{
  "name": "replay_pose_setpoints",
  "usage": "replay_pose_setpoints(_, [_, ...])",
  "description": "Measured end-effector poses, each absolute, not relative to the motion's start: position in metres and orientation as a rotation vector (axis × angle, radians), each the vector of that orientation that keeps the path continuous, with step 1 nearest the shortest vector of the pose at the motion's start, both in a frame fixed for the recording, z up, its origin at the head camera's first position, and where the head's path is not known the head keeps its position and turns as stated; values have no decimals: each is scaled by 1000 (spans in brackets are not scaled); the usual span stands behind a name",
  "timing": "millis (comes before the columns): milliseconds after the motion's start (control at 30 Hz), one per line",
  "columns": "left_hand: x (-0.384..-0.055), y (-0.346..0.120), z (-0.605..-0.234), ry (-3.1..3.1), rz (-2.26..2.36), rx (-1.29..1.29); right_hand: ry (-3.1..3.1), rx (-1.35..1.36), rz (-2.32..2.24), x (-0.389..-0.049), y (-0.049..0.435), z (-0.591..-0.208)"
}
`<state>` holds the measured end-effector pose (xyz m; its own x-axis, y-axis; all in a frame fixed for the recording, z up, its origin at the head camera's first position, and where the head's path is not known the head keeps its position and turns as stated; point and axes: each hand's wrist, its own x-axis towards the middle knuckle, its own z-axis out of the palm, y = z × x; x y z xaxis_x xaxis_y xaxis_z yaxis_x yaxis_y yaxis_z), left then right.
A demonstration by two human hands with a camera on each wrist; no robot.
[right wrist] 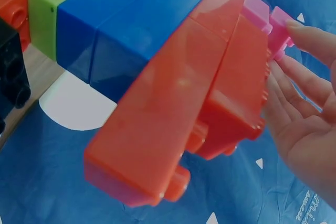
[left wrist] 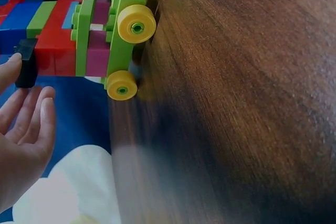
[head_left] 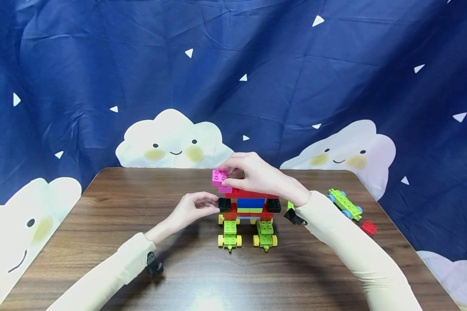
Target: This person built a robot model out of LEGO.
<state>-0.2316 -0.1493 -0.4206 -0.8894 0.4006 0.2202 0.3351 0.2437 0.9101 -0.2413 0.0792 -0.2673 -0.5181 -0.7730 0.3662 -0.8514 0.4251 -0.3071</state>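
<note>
A tall brick figure stands on two green wheeled bases (head_left: 265,235) with yellow wheels (left wrist: 137,23). Above them come red bricks, a lime layer, blue bricks (head_left: 251,203) and a wide red top (right wrist: 157,114). My right hand (head_left: 257,175) pinches a pink brick (head_left: 218,177) over the top's left end, where another pink brick (right wrist: 256,10) sits. Whether the two pink bricks are joined, I cannot tell. Lower down, my left hand (head_left: 192,209) holds the left black brick (left wrist: 27,64) between thumb and fingertips. Another black brick (head_left: 273,205) juts out on the right side.
At the table's right lie a green wheeled base (head_left: 344,203) with blue wheels and a loose red brick (head_left: 369,227). A green piece (head_left: 289,205) shows partly behind the right sleeve. Behind the wooden table (head_left: 159,181) hangs a blue cloth.
</note>
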Motion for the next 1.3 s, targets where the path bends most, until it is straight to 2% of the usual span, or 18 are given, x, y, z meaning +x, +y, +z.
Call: replay_pose_setpoints(1300, [-232, -148, -421, 2498, 1712, 721, -2539, 1409, 628, -235, 76, -270])
